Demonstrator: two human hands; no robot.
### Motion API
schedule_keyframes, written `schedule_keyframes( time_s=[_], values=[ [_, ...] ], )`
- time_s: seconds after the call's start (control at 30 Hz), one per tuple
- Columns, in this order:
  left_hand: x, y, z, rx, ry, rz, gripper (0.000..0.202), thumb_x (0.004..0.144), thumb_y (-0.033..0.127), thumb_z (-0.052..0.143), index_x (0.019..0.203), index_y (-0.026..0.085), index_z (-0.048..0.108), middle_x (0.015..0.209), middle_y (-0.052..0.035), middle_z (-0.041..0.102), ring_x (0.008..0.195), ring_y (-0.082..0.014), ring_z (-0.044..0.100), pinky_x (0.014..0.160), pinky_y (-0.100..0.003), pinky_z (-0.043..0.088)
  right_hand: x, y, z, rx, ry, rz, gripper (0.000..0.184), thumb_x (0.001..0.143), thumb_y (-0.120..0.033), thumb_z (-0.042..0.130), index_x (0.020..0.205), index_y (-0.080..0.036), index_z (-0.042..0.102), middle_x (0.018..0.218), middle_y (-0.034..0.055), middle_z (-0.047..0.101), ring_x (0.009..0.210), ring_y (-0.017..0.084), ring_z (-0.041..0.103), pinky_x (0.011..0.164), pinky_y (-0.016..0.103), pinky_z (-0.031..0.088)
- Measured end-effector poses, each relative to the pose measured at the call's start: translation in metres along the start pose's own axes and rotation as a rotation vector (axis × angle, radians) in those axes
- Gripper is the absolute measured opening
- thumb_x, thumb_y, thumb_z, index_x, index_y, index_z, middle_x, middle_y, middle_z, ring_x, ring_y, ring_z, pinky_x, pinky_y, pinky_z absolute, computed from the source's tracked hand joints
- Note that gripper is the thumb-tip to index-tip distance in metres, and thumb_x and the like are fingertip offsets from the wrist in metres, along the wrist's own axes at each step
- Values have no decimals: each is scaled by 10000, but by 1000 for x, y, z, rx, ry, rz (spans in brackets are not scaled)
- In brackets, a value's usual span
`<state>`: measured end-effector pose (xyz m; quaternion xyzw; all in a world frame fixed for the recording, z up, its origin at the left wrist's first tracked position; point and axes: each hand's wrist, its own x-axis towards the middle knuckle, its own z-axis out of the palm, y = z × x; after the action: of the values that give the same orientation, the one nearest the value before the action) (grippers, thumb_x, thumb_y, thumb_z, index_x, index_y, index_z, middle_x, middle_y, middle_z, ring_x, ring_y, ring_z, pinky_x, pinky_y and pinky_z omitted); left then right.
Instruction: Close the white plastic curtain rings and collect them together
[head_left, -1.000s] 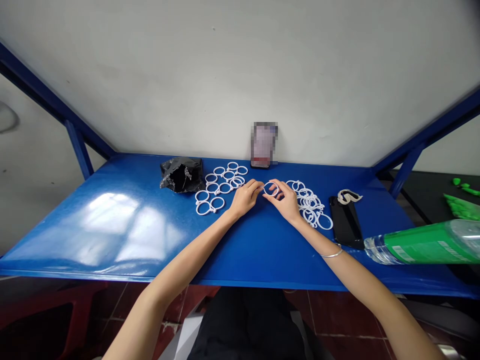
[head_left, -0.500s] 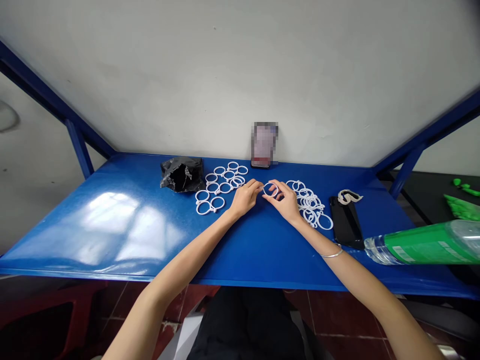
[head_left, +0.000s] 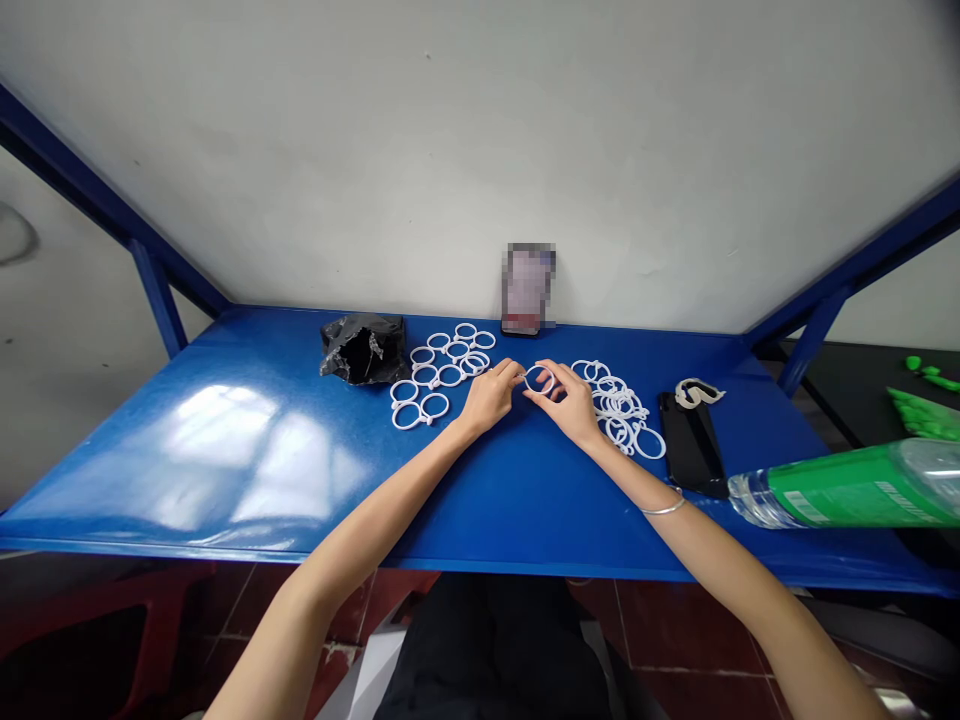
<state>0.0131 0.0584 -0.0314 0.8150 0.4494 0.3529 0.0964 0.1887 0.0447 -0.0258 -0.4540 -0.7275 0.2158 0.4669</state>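
Note:
Both of my hands meet over the middle of the blue table (head_left: 247, 450), pinching one white plastic ring (head_left: 539, 379) between them. My left hand (head_left: 491, 395) grips the ring's left side with curled fingers. My right hand (head_left: 571, 400) grips its right side, and a thin bangle (head_left: 664, 508) sits on that wrist. Left of my hands lies a spread of several white rings (head_left: 444, 370), laid flat. A looser heap of white rings (head_left: 621, 410) lies just right of my right hand.
A crumpled black bag (head_left: 362, 348) sits at the back left. A phone (head_left: 528, 290) leans on the wall behind the rings. At right are a black flat case (head_left: 692, 445), a white clip (head_left: 697, 392) and a lying green-labelled bottle (head_left: 847, 492).

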Motion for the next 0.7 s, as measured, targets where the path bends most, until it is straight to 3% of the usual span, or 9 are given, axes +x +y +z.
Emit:
schedule_keyframes(
  time_s=[0.7],
  values=[
    [0,0,1,-14,3,-17,188,978,157,372,935,199,550,907,-32,646,723,-144,607,605,-237,409,0,1,1,0,6,-12,411,817,-447,705,1151,-214,652,868,36,630,624,135,556,505,257,516]
  ],
)
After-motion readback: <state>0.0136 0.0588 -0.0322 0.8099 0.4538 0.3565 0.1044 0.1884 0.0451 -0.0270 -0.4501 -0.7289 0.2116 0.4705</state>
